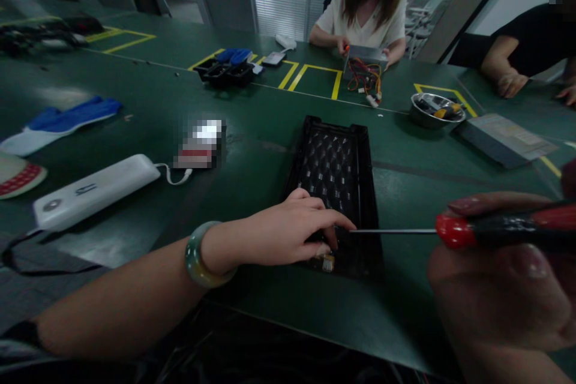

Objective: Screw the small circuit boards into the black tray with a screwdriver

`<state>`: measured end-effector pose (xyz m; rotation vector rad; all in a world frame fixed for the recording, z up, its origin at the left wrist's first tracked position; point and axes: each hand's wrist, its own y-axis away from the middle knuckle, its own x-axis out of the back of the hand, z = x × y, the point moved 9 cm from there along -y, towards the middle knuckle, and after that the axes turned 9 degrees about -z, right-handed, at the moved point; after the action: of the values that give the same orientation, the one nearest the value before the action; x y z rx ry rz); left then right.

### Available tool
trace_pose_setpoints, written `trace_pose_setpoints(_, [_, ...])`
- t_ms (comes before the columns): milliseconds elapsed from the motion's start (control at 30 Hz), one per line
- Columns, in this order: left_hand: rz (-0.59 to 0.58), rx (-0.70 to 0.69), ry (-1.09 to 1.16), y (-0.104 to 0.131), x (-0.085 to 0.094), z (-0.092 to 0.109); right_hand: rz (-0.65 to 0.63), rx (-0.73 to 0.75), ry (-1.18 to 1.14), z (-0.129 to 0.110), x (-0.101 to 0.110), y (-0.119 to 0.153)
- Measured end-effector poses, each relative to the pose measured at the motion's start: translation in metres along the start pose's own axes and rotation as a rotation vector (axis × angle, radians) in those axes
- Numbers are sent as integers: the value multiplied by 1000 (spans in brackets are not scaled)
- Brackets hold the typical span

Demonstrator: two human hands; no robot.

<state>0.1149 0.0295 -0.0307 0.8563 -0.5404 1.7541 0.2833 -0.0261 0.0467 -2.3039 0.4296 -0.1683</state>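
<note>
A black rectangular plastic panel (371, 192) with a quilted pattern and small slots lies lengthwise before me. My left hand (306, 229), with a green bangle on the wrist, is over its near end, fingers bent and closed. Whatever is in these fingers, if anything, is hidden. Beside the thumb is a small pale connector-like piece (328, 262). At the right, my right hand (504, 288) grips a screwdriver (456, 231) by its red and black handle. Its thin metal shaft points left, and the tip reaches my left index fingertip.
A white power bank (96, 192) is cabled to a phone (202, 144) at the left, near a blue and white glove (67, 120). Farther back are black trays (225, 75), a metal bowl of tools (436, 111) and a grey metal sheet (504, 138). Two people (366, 18) sit opposite.
</note>
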Motion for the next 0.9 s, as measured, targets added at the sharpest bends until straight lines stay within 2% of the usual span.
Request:
trace_pose_setpoints(133, [0, -11, 31, 1, 2, 0, 71, 38, 48, 1, 6, -6])
trace_pose_setpoints(267, [10, -4, 46, 1, 5, 0, 87, 38, 52, 6, 5, -7])
trace_pose_setpoints(333, [55, 31, 49, 1, 9, -5, 110, 53, 0, 6, 6, -7])
trace_pose_setpoints(400, [152, 104, 45, 4, 18, -13, 116, 58, -55, 6, 6, -7])
trace_pose_setpoints(500, [364, 250, 36, 15, 36, -28, 24, -39, -102, 16, -4, -6])
trace_pose_setpoints(600, [499, 336, 27, 25, 48, -37, -146, -182, -143, 33, -20, 2])
trace_pose_setpoints(733, [506, 352, 22, 26, 49, -39, -330, -277, -88, 51, -32, 17])
trace_pose_setpoints(900, [409, 363, 0, 20, 39, -42, -383, -284, 27, 60, -33, 22])
